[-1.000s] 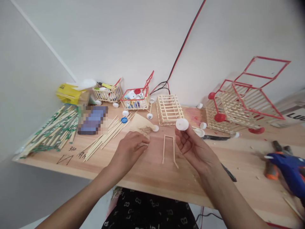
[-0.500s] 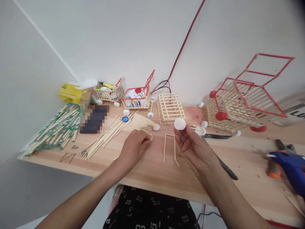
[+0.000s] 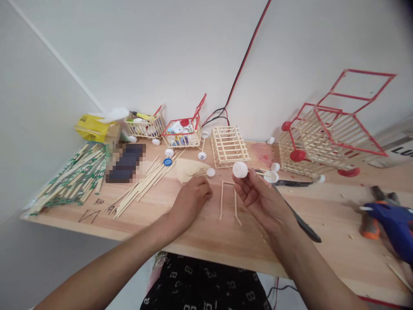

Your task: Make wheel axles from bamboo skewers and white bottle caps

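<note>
My right hand [image 3: 258, 196] pinches a white bottle cap [image 3: 240, 169] between thumb and fingers, its flat face turned toward me. Behind the thumb a second white cap [image 3: 271, 177] shows with thin sticks beside it; whether these join the held cap I cannot tell. My left hand [image 3: 190, 202] is closed low over the table, fingers curled in, and what they hold, if anything, is hidden. Just beyond it lie a tan paper sheet [image 3: 185, 168] and a loose white cap [image 3: 211, 172]. Between my hands lies a U-shaped stick frame [image 3: 228, 184].
Behind stand a plain stick basket [image 3: 229, 146] and two small stick carts [image 3: 182, 133], [image 3: 145, 127] filled with caps. A large red-trimmed cart [image 3: 322, 133] is at right, near a blue glue gun [image 3: 392, 224] and black-handled tool [image 3: 306, 226]. Loose sticks [image 3: 145, 189] and wrapped chopsticks [image 3: 71, 181] lie left.
My left hand has moved slightly right, off the tan paper and nearer the stick frame. The right hand still holds the cap up. The view has shifted a little.
</note>
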